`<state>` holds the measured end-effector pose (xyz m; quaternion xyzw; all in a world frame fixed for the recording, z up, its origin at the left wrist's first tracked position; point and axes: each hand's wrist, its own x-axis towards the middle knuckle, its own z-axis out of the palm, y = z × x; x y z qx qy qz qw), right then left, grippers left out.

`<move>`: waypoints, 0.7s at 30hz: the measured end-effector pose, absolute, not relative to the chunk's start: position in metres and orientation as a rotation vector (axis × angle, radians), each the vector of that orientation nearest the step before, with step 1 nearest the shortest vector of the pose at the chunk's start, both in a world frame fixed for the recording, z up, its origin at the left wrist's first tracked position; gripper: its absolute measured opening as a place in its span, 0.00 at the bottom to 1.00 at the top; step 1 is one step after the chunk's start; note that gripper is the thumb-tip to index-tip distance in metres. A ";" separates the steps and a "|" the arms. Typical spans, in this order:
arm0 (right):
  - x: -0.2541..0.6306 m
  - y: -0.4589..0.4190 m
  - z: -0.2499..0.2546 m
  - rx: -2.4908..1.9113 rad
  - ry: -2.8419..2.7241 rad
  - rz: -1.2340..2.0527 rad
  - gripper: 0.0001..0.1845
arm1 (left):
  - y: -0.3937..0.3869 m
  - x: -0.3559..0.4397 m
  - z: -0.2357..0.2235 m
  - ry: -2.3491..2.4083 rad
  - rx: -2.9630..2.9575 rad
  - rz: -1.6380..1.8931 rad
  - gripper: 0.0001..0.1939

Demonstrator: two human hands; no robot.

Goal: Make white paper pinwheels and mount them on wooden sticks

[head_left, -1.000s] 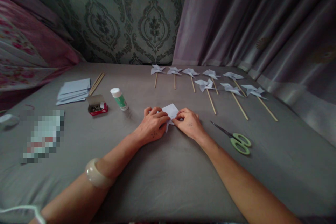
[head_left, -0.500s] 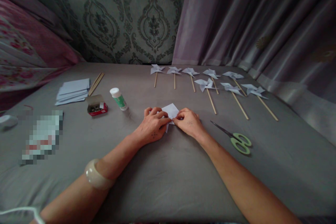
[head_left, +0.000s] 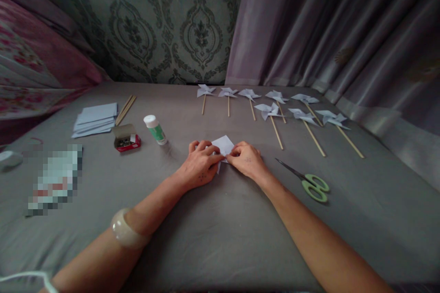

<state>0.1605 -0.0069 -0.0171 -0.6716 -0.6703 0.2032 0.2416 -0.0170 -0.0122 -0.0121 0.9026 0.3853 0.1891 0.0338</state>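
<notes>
Paper (head_left: 224, 143) (perhaps folded) in both hands (head_left: 203, 164) (head_left: 248, 160)

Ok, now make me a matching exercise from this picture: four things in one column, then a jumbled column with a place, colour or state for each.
1. Scissors
2. Bottle
3. Red box
4. Folded paper

A. Touched by the left hand and right hand
B. Open at the top
C. Green-handled
D. White-capped and upright

Pairs: 1-C, 2-D, 3-B, 4-A
</notes>
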 end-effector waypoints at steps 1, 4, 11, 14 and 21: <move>0.160 -0.007 -0.017 -1.833 -1.830 0.554 0.07 | -0.012 -0.017 -0.012 1.184 2.781 0.582 0.17; 0.160 -0.006 -0.016 -1.816 -1.825 0.556 0.06 | -0.012 -0.017 -0.012 1.182 2.789 0.582 0.17; 0.160 -0.006 -0.012 -1.869 -1.825 0.621 0.06 | -0.012 -0.017 -0.014 1.181 2.804 0.574 0.17; 0.160 -0.006 -0.012 -1.869 -1.832 0.618 0.06 | -0.012 -0.017 -0.013 1.180 2.807 0.572 0.17; 0.159 -0.009 -0.016 -1.848 -1.839 0.545 0.06 | -0.014 -0.015 -0.009 1.200 2.815 0.532 0.16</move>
